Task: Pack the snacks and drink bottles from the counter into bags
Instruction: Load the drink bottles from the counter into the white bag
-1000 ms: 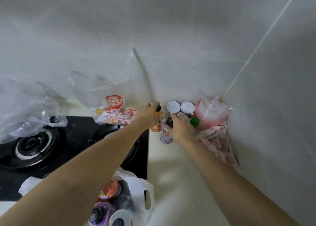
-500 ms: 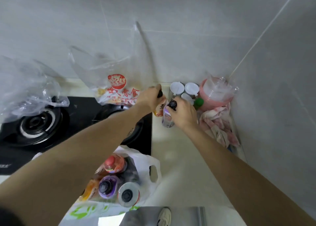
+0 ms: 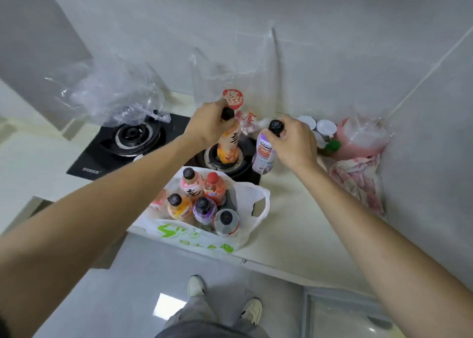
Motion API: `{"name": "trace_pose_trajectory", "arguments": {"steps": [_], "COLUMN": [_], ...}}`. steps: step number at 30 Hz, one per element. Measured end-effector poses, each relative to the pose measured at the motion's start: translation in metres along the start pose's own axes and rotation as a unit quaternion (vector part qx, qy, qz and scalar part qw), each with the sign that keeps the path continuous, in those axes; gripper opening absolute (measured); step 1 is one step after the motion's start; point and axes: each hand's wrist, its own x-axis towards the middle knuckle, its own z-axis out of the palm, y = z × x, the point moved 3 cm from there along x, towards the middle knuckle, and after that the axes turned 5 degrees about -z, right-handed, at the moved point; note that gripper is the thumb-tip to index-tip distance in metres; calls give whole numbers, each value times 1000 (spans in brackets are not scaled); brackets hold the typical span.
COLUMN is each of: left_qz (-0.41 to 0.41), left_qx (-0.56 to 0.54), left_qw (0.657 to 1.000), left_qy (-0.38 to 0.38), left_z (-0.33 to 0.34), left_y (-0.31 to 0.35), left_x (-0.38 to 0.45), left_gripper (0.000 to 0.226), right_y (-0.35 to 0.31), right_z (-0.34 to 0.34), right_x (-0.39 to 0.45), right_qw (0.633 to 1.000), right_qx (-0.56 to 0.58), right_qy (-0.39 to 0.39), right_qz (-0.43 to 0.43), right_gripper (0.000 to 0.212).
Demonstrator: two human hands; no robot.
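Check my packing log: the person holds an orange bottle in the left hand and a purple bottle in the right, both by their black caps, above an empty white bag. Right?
Not quite. The head view shows the white bag already holds several bottles. The rest stands: the left hand holds the orange bottle and the right hand the purple bottle, both by their black caps.

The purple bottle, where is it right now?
The purple bottle hangs from the right hand, over the counter edge beside the stove.

counter (image 3: 294, 225): stove (image 3: 133, 143) left, white bag (image 3: 245, 209) near edge, pink cloth (image 3: 358, 181) right, jars (image 3: 325, 127) far corner.
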Motion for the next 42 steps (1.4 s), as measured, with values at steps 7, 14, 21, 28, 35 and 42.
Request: {"name": "trace_pose_trajectory", "arguments": {"steps": [7,14,21,28,35,42], "left_qz": [-28,-54,-68,-76,-85,-115], "left_qx": [0,-14,-10,-12,9,33], "left_qw": [998,996,996,997,996,992], "left_qy": [50,64,52,15,-15,-45], "left_z": [-96,-148,-158,-139,-107,-82], "left_y": [-40,-97,-150,-181,-200,-213], "left_x": [-40,-79,-104,-110,-106,-102], "left_gripper": [33,30,26,26,31,30], "right_y": [-93,-176,-217,-218,-198,-186], "right_z": [-5,27,81,121,156,178], "right_x": [-3,-3,-12,-21,-24,-26], "right_qw": [997,994,994,995,992,985], "right_qx": [23,49,73,59,45,8], "right_qy": [13,26,-2,-49,-100,-161], "right_qz": [-74,-91,-78,-66,-64,-70], "right_gripper": [28,29,30,27,26,31]}}
